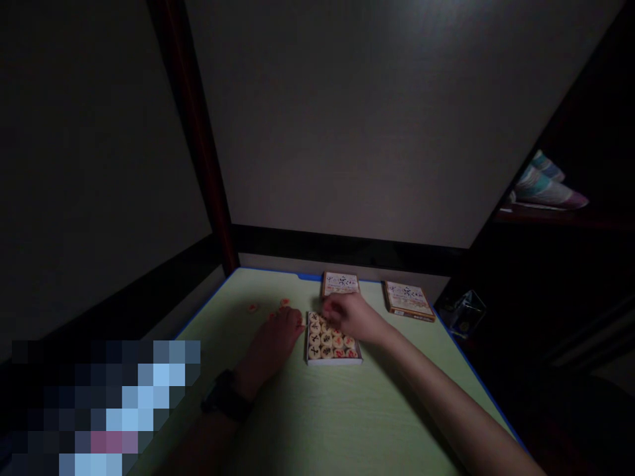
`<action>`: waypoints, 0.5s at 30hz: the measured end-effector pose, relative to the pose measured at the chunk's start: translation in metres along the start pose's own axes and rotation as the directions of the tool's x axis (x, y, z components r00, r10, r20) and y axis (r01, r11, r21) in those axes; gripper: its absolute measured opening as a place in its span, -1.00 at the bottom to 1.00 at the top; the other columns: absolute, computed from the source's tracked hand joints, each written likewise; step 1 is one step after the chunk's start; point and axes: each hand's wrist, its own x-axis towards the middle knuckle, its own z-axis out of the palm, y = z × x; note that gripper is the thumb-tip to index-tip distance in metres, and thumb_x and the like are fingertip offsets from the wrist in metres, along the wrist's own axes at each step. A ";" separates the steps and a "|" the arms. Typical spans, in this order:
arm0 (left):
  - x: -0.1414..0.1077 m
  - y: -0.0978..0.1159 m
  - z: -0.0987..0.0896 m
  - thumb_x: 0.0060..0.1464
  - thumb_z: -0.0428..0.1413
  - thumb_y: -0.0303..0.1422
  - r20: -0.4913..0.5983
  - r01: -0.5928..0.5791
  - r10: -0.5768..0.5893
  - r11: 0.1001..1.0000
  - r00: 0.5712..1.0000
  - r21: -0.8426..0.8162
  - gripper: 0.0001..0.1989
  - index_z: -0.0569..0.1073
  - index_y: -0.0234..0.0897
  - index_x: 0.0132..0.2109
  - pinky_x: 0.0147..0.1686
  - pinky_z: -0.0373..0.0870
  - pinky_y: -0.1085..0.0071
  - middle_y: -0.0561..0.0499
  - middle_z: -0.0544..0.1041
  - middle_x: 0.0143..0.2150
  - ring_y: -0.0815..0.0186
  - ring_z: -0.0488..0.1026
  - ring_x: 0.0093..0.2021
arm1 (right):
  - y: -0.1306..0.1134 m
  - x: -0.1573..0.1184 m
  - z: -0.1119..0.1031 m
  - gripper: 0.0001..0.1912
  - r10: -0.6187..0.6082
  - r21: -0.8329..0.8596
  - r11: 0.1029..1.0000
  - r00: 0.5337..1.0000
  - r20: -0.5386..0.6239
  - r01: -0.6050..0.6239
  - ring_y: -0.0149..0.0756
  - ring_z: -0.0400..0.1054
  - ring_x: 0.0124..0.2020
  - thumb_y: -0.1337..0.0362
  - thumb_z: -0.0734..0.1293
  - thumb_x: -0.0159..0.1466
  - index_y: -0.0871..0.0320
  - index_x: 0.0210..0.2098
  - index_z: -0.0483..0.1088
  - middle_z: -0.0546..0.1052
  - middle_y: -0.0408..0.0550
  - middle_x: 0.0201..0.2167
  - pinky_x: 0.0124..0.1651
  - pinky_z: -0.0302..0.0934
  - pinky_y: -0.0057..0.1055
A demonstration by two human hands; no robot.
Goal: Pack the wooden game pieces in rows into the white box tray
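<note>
Round wooden xiangqi pieces with black and red characters fill rows of a shallow open box (335, 361) on the table. My right hand (350, 312) is over the far part of this box, fingers curled into a pinch. Whatever is between those fingertips is blurred and hidden. Just left of the box, my left hand (280, 334) is low over the table, wearing a dark wristwatch (228, 395). Its fingers are bent together, with the pale edge of a xiangqi piece (301, 322) at the tips. Loose red-marked pieces lie beyond it, one piece (253, 307) farthest left and another piece (284, 302) nearer.
A printed box lid (340, 283) lies behind the open box. A closed printed box (409, 301) sits at the table's back right. The green table (317, 423) has a blue edge and meets a wall panel. A dark package (466, 314) is beyond the right edge.
</note>
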 end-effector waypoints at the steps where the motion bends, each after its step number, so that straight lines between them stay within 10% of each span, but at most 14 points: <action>1: 0.000 0.002 -0.001 0.36 -0.12 -0.34 -0.013 0.004 -0.004 1.000 1.000 -0.015 -0.80 0.37 -0.26 -0.04 -0.04 0.33 0.26 -0.13 0.50 -0.04 0.16 0.45 -0.06 | -0.004 0.001 0.006 -0.88 0.005 0.086 0.996 1.000 -0.026 -0.002 -0.39 0.37 -0.42 0.48 0.31 0.19 0.20 -0.34 0.48 0.54 -0.12 -0.47 -0.33 0.15 -0.50; 8: 0.000 0.020 -0.006 0.35 -0.06 -0.30 -0.101 0.019 -0.024 0.998 0.995 -0.056 -0.79 0.39 -0.24 0.01 -0.06 0.36 0.30 -0.12 0.49 -0.01 0.17 0.47 -0.04 | -0.013 0.008 0.039 -0.70 0.152 0.732 0.654 0.981 0.121 -0.191 -0.36 0.44 -0.49 0.13 0.46 0.15 0.14 -0.27 0.34 0.54 -0.19 -0.51 -0.39 0.32 -0.45; 15: 0.000 0.024 -0.002 0.33 -0.03 -0.34 -0.138 -0.055 0.040 0.993 0.990 -0.107 -0.76 0.36 -0.24 0.09 -0.04 0.40 0.28 -0.13 0.49 0.03 0.16 0.48 -0.01 | -0.012 0.007 0.026 -0.66 0.215 0.840 0.469 0.958 0.192 -0.274 -0.37 0.48 -0.51 0.27 0.53 0.00 0.16 -0.33 0.34 0.53 -0.23 -0.56 -0.38 0.39 -0.45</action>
